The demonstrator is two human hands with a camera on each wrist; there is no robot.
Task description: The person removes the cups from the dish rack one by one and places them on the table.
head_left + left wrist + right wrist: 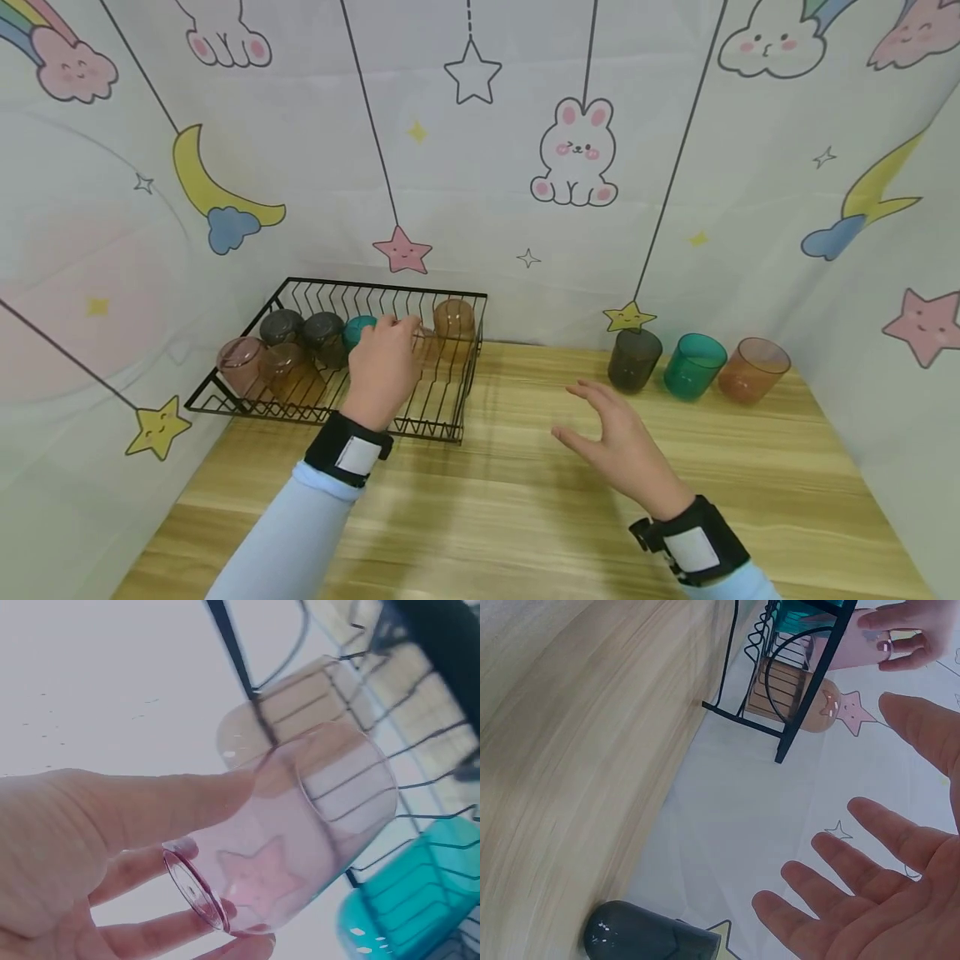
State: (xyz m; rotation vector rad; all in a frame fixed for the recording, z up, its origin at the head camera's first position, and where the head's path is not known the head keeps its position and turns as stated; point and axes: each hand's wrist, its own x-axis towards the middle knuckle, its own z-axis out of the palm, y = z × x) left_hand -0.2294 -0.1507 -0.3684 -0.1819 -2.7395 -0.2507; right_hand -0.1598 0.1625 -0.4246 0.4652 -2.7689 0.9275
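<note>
My left hand (384,367) reaches over the black wire dish rack (390,287) and grips a clear pink glass (259,881) near its base, thumb on one side and fingers on the other. In the head view the hand hides most of that glass. Beside it in the rack are an upturned amber glass (454,320) and a teal glass (359,331). My right hand (626,450) hovers over the wooden table with fingers apart and nothing in them. A dark grey glass (634,361) stands nearest to it, at the back.
Farther left in the rack are two dark glasses (325,337), a pink one (242,365) and another amber one (291,375). Right of the dark grey glass stand a teal glass (693,367) and an orange-pink glass (753,372). A patterned cloth wall (495,167) closes off the back.
</note>
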